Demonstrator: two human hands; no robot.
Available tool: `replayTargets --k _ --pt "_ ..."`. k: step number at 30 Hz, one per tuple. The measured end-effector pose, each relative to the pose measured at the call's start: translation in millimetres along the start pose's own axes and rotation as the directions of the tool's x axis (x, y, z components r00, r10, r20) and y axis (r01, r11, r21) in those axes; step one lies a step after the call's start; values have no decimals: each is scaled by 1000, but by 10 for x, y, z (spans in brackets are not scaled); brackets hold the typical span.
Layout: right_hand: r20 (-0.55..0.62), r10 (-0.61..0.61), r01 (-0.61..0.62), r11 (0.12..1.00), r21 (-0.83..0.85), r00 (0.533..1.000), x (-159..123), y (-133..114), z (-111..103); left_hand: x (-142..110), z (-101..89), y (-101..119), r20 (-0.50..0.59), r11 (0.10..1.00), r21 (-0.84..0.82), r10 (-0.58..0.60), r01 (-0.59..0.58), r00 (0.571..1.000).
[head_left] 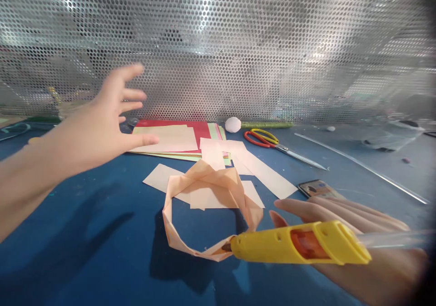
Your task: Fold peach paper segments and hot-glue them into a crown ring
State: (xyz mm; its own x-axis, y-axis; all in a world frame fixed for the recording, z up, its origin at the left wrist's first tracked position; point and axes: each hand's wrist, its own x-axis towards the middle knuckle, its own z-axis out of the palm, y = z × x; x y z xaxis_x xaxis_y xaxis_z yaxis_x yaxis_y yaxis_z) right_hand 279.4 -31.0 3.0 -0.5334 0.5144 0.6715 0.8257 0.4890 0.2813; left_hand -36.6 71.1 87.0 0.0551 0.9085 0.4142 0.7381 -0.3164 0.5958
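Observation:
My right hand (pixel 344 219) holds a yellow glue gun (pixel 296 248) at the lower right, its fingers stretched along the far side of the body. The gun's nozzle touches the near edge of a folded peach paper ring (pixel 204 197) standing on the blue table (pixel 85 242). A clear glue stick (pixel 391 239) sticks out of the gun's back end. My left hand (pixel 105 124) hovers in the air at the upper left, fingers spread, holding nothing, above and left of a stack of coloured paper sheets (pixel 170 140).
Loose peach paper strips (pixel 262 172) lie behind the ring. Red-and-yellow scissors (pixel 269 141), a white ball (pixel 233 124) and a green stick (pixel 267 124) lie near a perforated metal screen (pixel 218 47). A phone (pixel 315 188) lies beside my right hand. A thin clear rod (pixel 361 166) crosses the right side.

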Motion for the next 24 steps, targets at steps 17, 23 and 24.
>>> replayTargets --k 17,23,24 --pt "10 19 -19 1000 -10 1000 -18 7 35 -336 109 188 552 902 332 52 -277 832" --pt "7 4 -4 1000 -3 1000 -36 -2 28 -652 204 332 577 981 68 108 -180 810" --pt "5 -4 4 1000 -8 1000 -37 1 26 -709 231 346 565 976 26 164 -216 808"
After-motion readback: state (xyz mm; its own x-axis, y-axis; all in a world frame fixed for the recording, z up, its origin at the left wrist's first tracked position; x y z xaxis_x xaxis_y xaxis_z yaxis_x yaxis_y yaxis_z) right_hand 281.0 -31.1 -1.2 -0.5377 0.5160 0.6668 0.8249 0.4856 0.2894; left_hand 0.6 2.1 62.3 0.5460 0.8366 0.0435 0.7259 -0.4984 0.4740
